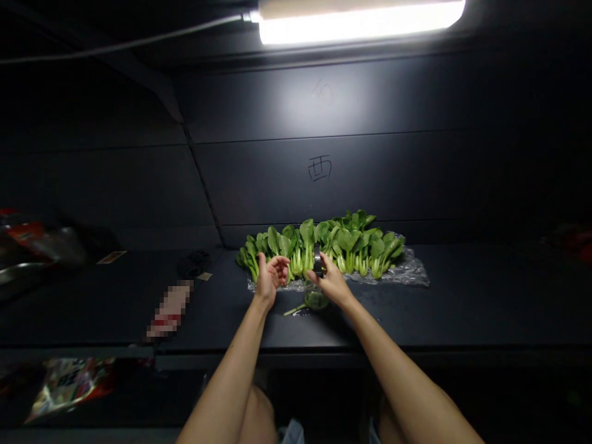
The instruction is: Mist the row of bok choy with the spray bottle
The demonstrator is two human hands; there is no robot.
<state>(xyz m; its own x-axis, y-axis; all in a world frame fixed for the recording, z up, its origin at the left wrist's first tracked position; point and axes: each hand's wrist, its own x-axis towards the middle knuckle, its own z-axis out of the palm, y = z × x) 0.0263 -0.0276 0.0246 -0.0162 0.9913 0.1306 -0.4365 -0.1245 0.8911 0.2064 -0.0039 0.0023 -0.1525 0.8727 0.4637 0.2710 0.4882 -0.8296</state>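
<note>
Bok choy (308,240) stands in a leafy row along the back of the dark shelf, its pale stems toward me. Under the stems lies crinkled clear plastic film (414,271). My left hand (271,277) is raised in front of the row's left part, thumb up and fingers loosely curled, with nothing in it. A small black piece (317,261) is gripped between the thumb and fingers of my right hand (330,280); its exact kind is unclear. Just below is a clear, rounded container (316,297) with a greenish look. Beside it lies a loose green stalk (295,309).
Overhead, a lit tube lamp (361,21) hangs with its white cable (129,44). Dark back panels (259,179) rise behind the shelf. Packaged goods (41,246) stand far left, and a shiny bag (74,382) lies on the lower shelf. A dark bundle (193,264) sits left.
</note>
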